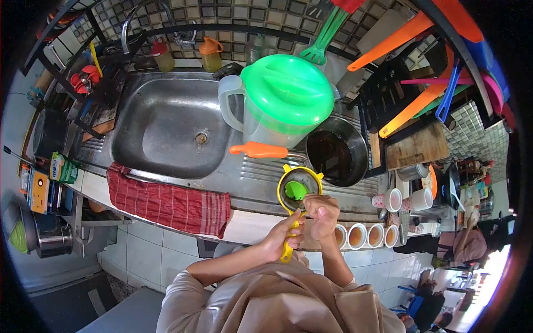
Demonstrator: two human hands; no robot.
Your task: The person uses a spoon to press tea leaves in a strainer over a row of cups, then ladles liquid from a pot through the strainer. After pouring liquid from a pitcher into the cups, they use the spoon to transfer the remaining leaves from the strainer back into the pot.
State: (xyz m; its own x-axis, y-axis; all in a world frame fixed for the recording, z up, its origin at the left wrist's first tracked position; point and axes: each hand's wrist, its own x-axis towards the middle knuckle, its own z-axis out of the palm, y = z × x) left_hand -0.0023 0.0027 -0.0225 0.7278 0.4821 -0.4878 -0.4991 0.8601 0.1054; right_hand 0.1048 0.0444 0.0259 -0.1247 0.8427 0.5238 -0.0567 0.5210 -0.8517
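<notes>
My left hand (283,237) is wrapped round the handle of a yellow strainer (318,176), held level over the counter's front edge. A small green scoop-like piece (296,190) lies in the strainer's mesh, among dark bits. Close to the strainer's near right rim, my right hand (322,213) is closed; what its fingers hold, if anything, is hidden. Just behind the strainer stands a pot (337,150) of dark liquid, its orange handle (259,150) pointing left. A large clear jug with a green lid (290,89) rises behind that handle.
To the left is a steel sink (161,122), with a red cloth (166,202) draped over the counter edge. Several cups of amber liquid (357,237) line the front right edge. Utensils such as an orange spatula (391,41) hang at upper right. Other people are at far right.
</notes>
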